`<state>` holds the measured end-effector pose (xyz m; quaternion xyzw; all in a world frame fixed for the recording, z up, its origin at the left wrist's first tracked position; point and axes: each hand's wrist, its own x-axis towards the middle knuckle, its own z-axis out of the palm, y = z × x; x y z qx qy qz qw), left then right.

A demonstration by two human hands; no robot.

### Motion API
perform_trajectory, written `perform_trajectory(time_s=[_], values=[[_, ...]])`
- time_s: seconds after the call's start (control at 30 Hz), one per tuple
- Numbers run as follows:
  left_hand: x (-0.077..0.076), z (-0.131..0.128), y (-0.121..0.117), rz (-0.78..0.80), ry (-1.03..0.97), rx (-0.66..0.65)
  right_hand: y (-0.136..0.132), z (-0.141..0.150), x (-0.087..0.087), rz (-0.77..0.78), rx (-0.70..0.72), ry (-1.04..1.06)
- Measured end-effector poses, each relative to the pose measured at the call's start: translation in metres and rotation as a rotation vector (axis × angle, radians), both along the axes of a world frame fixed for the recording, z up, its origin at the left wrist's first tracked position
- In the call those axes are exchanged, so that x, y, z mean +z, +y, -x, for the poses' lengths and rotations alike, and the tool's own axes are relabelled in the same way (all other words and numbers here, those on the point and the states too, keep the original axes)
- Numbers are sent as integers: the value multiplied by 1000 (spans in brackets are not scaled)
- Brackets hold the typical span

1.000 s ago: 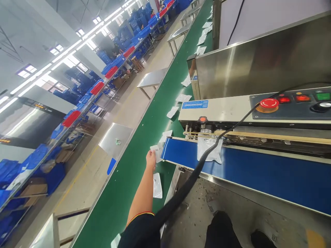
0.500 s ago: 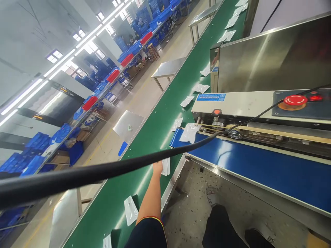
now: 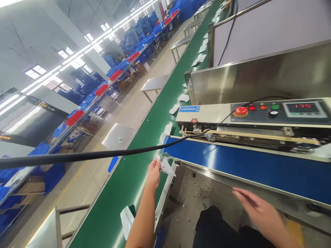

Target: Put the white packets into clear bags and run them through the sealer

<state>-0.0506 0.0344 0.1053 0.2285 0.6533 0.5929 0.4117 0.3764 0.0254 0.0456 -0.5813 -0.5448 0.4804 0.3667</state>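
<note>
At the green conveyor belt's [image 3: 124, 193] edge, a small clear plastic pouch [image 3: 165, 166] is gripped by the left hand [image 3: 153, 173]; the blurred right hand [image 3: 258, 210] is held empty, fingers extended, below the blue sealer belt [image 3: 245, 168].

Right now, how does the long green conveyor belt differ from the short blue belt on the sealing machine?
The long green conveyor belt runs far down the hall; the short blue belt spans only the sealing machine. White plastic pouches lie scattered on the green one; the visible blue stretch carries none. The left hand holds a pouch above the green belt's edge; the blurred right hand hovers below the blue one. Both are flat and smooth.
</note>
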Motion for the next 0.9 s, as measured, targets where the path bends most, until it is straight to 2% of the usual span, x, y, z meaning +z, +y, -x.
perform_trajectory(time_s=[0.07,0.13,0.2,0.23,0.3,0.37,0.43,0.5,0.53,0.6,0.7,0.73,0.8,0.9], values=[[20,-43,13,-17,-104,-161,18,36,24,-10,99,87],[33,-90,30,-7,-194,-309,37,64,49,-87,127,179],[42,-137,46,9,-250,-425,52,71,69,-184,114,261],[44,-159,54,11,-268,-469,57,66,75,-216,83,293],[44,-198,68,-8,-286,-523,64,39,80,-222,-40,339],[40,-232,82,-57,-269,-536,70,-3,77,-166,-242,352],[31,-263,94,-110,-226,-538,77,-50,73,-117,-444,358],[20,-293,105,-130,-202,-562,86,-93,73,-83,-540,339],[14,-308,110,-125,-206,-590,90,-110,74,-59,-524,321],[2,-338,117,-109,-238,-658,96,-136,78,8,-380,255],[-16,-379,124,-83,-304,-739,100,-157,79,59,-164,123],[-21,-391,125,-65,-321,-759,100,-163,77,61,-158,94],[-32,-410,128,-5,-326,-805,101,-176,70,100,-251,82],[-46,-435,138,128,-292,-822,108,-203,56,317,-457,136]])
